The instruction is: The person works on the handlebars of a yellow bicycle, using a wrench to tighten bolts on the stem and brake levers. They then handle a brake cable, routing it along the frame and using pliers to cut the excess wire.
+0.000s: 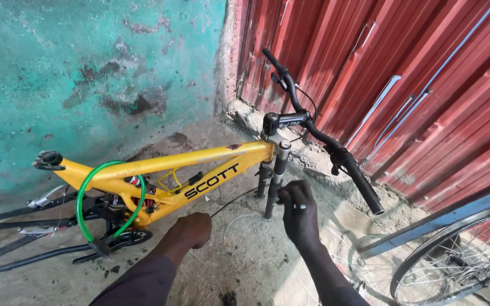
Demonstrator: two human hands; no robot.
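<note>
Left hand (pixel 191 229) clenched on a thin cable (pixel 235 201); right hand (pixel 297 211) grasping the yellow bike frame's (pixel 199 170) fork leg (pixel 273 190). Cable work seems underway; next calls for steady tension.

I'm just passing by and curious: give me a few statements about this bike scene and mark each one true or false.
1. The bicycle frame is yellow. True.
2. The front wheel is fitted in the fork. False: the fork legs end bare, and a loose wheel lies at lower right.
3. A green cable loop hangs around the frame near the seat end. True.
4. The right hand grips the handlebar. False: it is down at the fork leg.
5. The wall on the right is turquoise plaster. False: it is red corrugated sheet; the turquoise wall is on the left.
6. The left hand is closed in a fist. True.
</note>
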